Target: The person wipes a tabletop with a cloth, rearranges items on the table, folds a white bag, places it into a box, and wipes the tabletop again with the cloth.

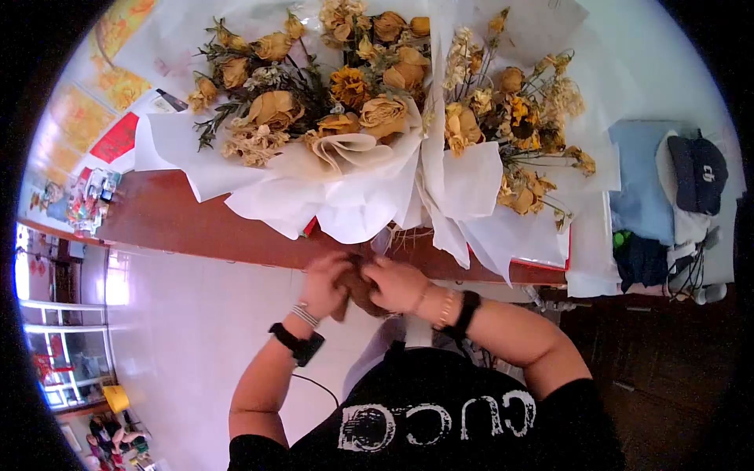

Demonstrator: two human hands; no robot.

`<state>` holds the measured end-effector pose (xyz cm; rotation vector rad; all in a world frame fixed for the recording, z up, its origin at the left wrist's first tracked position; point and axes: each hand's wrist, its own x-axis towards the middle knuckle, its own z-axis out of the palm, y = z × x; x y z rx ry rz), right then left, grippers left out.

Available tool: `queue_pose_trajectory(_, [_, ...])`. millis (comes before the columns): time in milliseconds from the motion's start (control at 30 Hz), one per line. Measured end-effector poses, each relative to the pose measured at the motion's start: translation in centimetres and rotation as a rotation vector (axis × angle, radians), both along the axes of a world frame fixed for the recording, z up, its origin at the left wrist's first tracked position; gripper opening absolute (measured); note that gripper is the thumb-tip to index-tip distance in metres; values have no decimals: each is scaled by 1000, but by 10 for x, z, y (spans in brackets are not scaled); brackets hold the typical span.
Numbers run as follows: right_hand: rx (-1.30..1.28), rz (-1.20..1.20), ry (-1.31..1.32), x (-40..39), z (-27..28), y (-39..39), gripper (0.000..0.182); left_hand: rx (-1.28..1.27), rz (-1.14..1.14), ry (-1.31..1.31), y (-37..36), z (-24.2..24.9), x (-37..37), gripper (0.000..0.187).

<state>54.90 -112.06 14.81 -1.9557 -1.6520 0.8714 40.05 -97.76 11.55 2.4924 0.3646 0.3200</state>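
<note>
A brown piece of cloth (pixel 362 292) is bunched between my two hands, just off the front edge of the table. My left hand (pixel 324 284) is closed on its left side, and its fingers are slightly blurred. On the other side, my right hand (pixel 399 286) grips the cloth near its top with bent fingers. Straight ahead of both hands, a bouquet of dried flowers (pixel 382 116) lies in white wrapping paper (pixel 352 206). Dried yellow roses and a sunflower (pixel 350 86) show in it. The cloth's full shape is hidden by my fingers.
The bouquet rests on a reddish-brown table (pixel 169 206). More dried flowers (pixel 518 118) in paper stand to its right. A dark cap (pixel 697 174) and a blue cloth (pixel 640 177) lie at the far right. Small items (pixel 94 196) sit at the table's left end.
</note>
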Motion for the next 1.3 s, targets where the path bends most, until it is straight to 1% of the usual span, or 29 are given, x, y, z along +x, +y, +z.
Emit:
queue_pose_trajectory(67, [56, -114, -26, -4, 6, 45, 31, 129, 132, -25, 30, 6, -1, 42])
queue_pose_trajectory(100, [59, -128, -23, -8, -7, 64, 31, 132, 119, -24, 36, -6, -2, 42])
queue_pose_trajectory(167, [284, -404, -21, -7, -61, 99, 31, 295, 256, 371, 51, -44, 7, 48])
queue_pose_trajectory(200, [383, -350, -138, -10, -78, 102, 32, 368, 283, 232, 41, -50, 5, 51])
queue_pose_trajectory(267, [315, -296, -258, -22, -90, 97, 31, 320, 305, 217, 44, -75, 1, 49])
queue_pose_trajectory(300, [268, -262, -293, -26, -92, 92, 31, 312, 270, 253, 43, -73, 0, 50])
queue_pose_trajectory(333, [204, -213, -272, -26, -81, 81, 29, 303, 238, 291, 39, -66, -3, 51])
queue_pose_trajectory(367, [236, -120, -327, -22, -60, 71, 24, 314, 196, 174, 34, -61, -8, 53])
queue_pose_trajectory(400, [213, -61, -393, -23, -58, 66, 18, 332, 174, 134, 25, -50, -8, 54])
queue_pose_trajectory(467, [237, -10, -461, -27, -53, 53, 19, 360, 139, 161, 16, -48, -16, 52])
queue_pose_trajectory(533, [149, 36, -349, -27, -51, 40, 21, 181, 55, 125, 8, -52, -24, 49])
queue_pose_trajectory(567, [80, 97, -251, -26, -64, 33, 25, 39, 6, 108, -2, -53, -32, 47])
queue_pose_trajectory(600, [-90, 219, -169, -11, -35, 15, 29, -108, -43, 97, -18, -49, -31, 46])
queue_pose_trajectory(667, [-234, 225, -32, 0, -44, -15, 32, -370, -223, 214, -47, -33, -18, 44])
queue_pose_trajectory(700, [-194, 233, 28, 19, -22, -42, 36, -263, -313, 241, -64, -21, -2, 41])
queue_pose_trajectory(733, [-224, 183, 24, 31, -13, -63, 35, -265, -313, 233, -79, -21, 16, 41])
queue_pose_trajectory(800, [-125, -24, -40, 54, -28, -103, 33, -195, -308, 26, -108, -18, 54, 39])
queue_pose_trajectory(833, [-125, -18, -47, 66, -27, -122, 33, -104, -280, -10, -123, -13, 76, 38])
queue_pose_trajectory(867, [-12, -167, -137, 79, -25, -140, 31, -11, -255, -43, -138, -6, 97, 38])
queue_pose_trajectory(900, [104, -318, -225, 89, -23, -156, 30, -5, -239, -51, -151, -11, 115, 38])
queue_pose_trajectory(933, [111, -319, -224, 99, -30, -168, 30, 70, -280, -42, -157, -34, 128, 43])
queue_pose_trajectory(1000, [51, -389, -294, 115, -55, -187, 26, 225, -190, 133, -184, -43, 147, 49])
queue_pose_trajectory(1033, [136, -428, -278, 117, -66, -195, 25, 232, -197, 134, -189, -46, 153, 49])
queue_pose_trajectory(1133, [149, -506, -276, 121, -63, -224, 25, 246, -175, 189, -216, -49, 162, 51])
queue_pose_trajectory(1167, [152, -505, -268, 121, -67, -234, 25, 263, -225, 178, -225, -46, 166, 50])
queue_pose_trajectory(1233, [232, -641, -239, 129, -75, -260, 24, 300, -292, 198, -247, -42, 184, 50])
queue_pose_trajectory(1267, [240, -670, -272, 136, -74, -275, 23, 306, -280, 200, -261, -42, 194, 50])
queue_pose_trajectory(1300, [250, -695, -303, 142, -71, -290, 23, 281, -327, 224, -276, -42, 204, 52])
